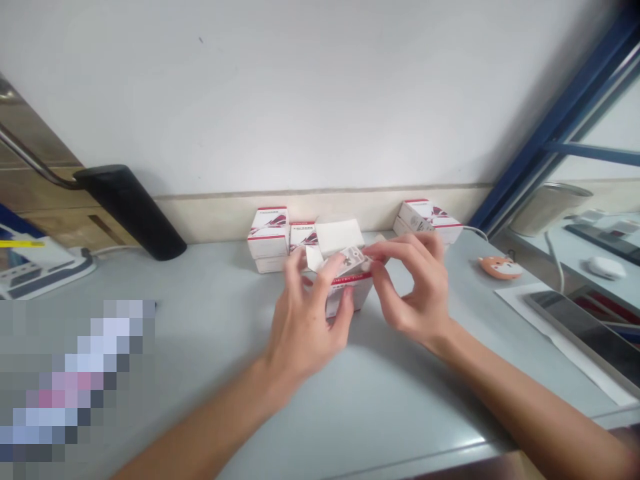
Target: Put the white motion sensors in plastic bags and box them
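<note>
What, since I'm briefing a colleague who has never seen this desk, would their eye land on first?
Mid-frame, the left hand grips a small red-and-white box with its flap up, while the right hand pinches at its top. Behind them, matching boxes stand against the wall. A slanted black cylinder lies at the left, and an orange animal-shaped figure sits to the right on the grey table.

The left hand covers most of the front of the open box, and the right hand hides its right side. The small grey piece at the right hand's fingertips is too blurred to identify. Print on the stacked boxes is too small to read. A pixelated patch masks the lower left of the worktop, and the frame's right edge cuts off the dark screen
</note>
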Available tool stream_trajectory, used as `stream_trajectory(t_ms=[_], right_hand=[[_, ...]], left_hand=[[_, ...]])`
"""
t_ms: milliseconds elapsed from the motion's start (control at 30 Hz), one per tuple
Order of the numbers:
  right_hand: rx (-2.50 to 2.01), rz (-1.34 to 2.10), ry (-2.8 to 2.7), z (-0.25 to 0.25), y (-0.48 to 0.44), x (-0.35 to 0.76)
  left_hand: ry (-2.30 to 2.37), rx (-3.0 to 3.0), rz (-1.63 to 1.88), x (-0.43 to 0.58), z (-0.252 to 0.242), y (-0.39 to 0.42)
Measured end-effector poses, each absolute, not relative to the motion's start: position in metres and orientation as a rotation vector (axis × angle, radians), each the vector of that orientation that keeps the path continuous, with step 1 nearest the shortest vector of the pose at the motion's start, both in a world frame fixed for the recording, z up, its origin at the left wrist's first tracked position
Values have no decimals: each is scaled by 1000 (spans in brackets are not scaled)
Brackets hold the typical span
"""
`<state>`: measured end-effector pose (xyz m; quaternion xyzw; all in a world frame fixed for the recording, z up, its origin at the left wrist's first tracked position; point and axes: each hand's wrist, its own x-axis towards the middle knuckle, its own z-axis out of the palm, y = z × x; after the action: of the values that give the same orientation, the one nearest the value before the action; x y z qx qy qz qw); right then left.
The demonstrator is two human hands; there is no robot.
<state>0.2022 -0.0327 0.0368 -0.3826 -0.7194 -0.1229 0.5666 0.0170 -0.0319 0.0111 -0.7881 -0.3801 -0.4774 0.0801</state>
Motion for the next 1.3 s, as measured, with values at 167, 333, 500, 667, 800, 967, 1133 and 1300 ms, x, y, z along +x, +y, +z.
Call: stream_trajectory(t_ms=[167,333,500,667,800,967,1133,1300], right_hand=[[-898,-213,-1755,36,-29,199],[-928,-91,-1816,30,-22,198],[-905,-41,-1750,25,-20,196],[-999,-86,-1712,27,-23,196],[-1099,-119,-1801,29,-26,199],[-1081,-149,-1848,31,-29,200],[-1061,-201,-1873,32,-30,198],[-1088,-191,-1868,32,-30,199]], left_hand=[[-948,-2285,-1269,13,23,-32],[-1044,-2439,-1112,6,30,-23],[-953,-2509,-1244,5,34,-20],[-932,-2505,-1238,8,34,-25],[-983,-2505,-1178,8,32,-27],[-994,-2475,-1116,8,31,-26],[-1019,-2432,-1011,7,29,-26],[-1013,-2288,-1094,8,32,-29]])
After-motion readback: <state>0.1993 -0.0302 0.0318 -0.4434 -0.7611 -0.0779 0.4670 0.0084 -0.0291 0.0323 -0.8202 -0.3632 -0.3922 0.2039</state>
